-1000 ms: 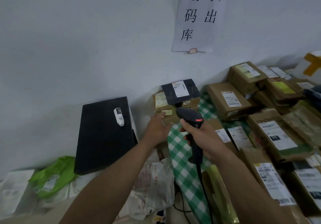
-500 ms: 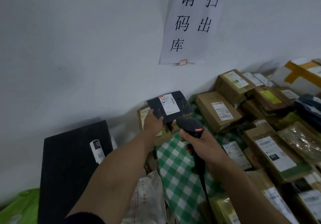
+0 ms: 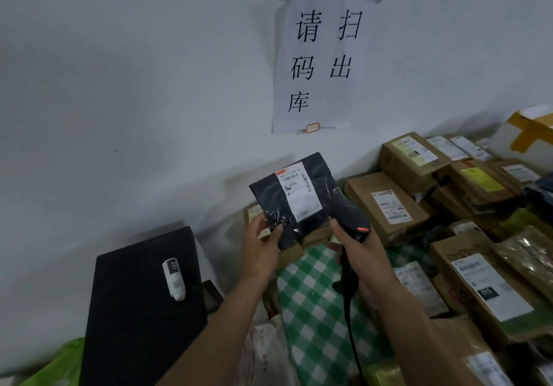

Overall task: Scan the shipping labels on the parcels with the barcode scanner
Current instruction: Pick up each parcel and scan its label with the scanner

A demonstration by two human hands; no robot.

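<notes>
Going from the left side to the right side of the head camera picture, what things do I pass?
Green bag → big black box → black parcel → barcode scanner → cardboard box marked 010.

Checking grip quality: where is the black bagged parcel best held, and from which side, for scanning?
The lower left corner, from the left, as the left hand pinches it. The black bagged parcel is flat, face toward the camera; its white shipping label sits centre, and the barcode scanner in the right hand is at its right edge, so that corner probably keeps both clear.
</notes>
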